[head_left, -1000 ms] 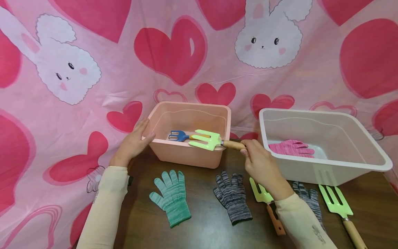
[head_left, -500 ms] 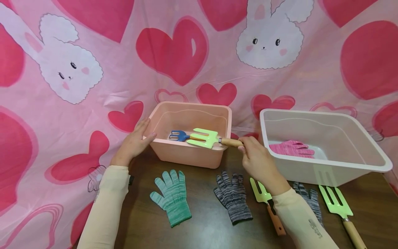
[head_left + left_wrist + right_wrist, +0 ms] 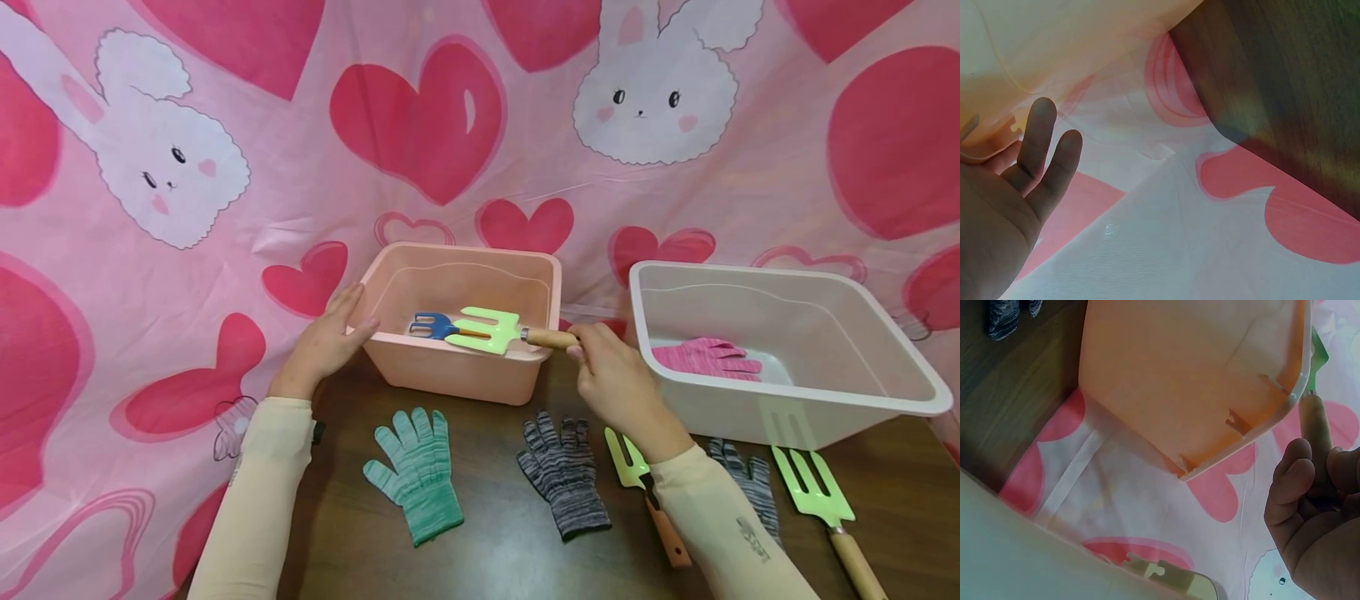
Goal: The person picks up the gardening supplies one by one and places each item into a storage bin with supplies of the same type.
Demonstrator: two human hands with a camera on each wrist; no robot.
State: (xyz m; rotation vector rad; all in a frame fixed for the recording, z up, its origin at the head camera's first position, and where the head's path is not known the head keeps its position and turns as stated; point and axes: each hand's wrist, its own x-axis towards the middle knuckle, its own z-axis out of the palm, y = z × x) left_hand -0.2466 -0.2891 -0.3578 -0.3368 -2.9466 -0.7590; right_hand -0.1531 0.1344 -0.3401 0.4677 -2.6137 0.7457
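Note:
My right hand point(image 3: 617, 385) grips the wooden handle of a light green garden hand fork point(image 3: 491, 330), whose tines hang over the pink bin point(image 3: 457, 371). Below those tines, a blue hand fork point(image 3: 431, 325) with a yellow-orange handle lies inside the bin, partly covered. At the bin's left front corner my left hand point(image 3: 318, 346) rests against the rim, its thumb over the edge. The left wrist view shows two fingers point(image 3: 1041, 134) fairly straight beside the bin wall. In the right wrist view, fingers and thumb curl round the handle point(image 3: 1316, 434).
A white bin point(image 3: 787, 396) at right holds a pink glove point(image 3: 708, 358). On the brown table point(image 3: 495, 533) lie a green glove point(image 3: 418, 479), a dark striped glove point(image 3: 564, 475), another grey glove point(image 3: 752, 483) and two green hand forks, one orange-handled point(image 3: 663, 529), one wooden-handled point(image 3: 817, 492).
My right hand has moved slightly left and up, carrying the green hand fork further over the pink bin. The left hand stays at the rim.

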